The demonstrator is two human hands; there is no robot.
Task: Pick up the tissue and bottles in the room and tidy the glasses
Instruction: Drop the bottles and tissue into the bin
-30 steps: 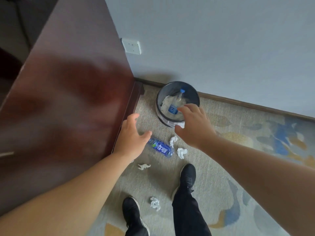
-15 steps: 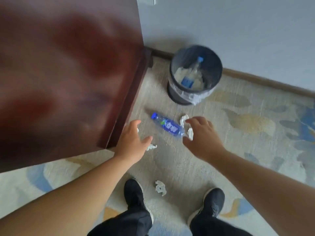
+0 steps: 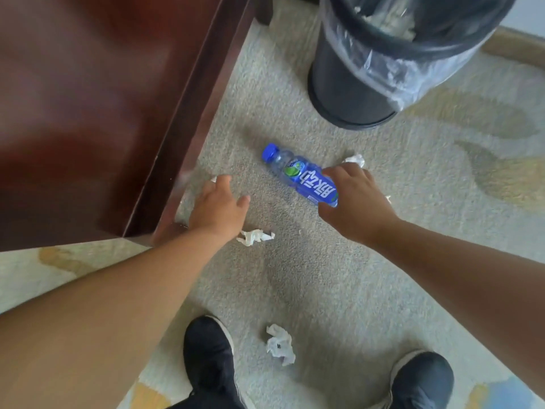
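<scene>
- Bottle [image 3: 300,176]: blue cap, blue label, lying on its side on the carpet [image 3: 339,290], cap pointing up-left toward the cabinet [image 3: 103,113].
- Right hand [image 3: 352,202]: over the bottle's base end, fingers and thumb curled around it, touching the label. Not fully clamped; bottle is on the floor, not lifted.
- Left hand [image 3: 219,206]: open, fingers spread, palm down just above the carpet, near the cabinet's lower corner. Holds nothing.
- Tissue near the left wrist [image 3: 255,237]: crumpled, on the carpet, just beside the wrist.
- Tissue behind the right hand [image 3: 354,160]: partly hidden by the fingers; a scrap of white also shows at the hand's right edge.
- Tissue between the shoes [image 3: 280,345]: crumpled, lying free, well apart from both hands.
- A bit of white shows at the left fingertips by the cabinet edge; cannot tell what it is.
- Bin [image 3: 354,84]: black, clear liner folded over the rim, white tissue visible inside; stands on the carpet beyond the bottle, apart from it.
- Shoes: left [image 3: 209,358], right [image 3: 421,379], black, planted either side of the near tissue.
- Nothing lies between the right hand and the bottle.
- Versus half a second ago: the camera is lower and closer, the bin is now cut off at the top, the right hand went from hovering near the bottle to wrapping its base, and the left hand has stayed open.
</scene>
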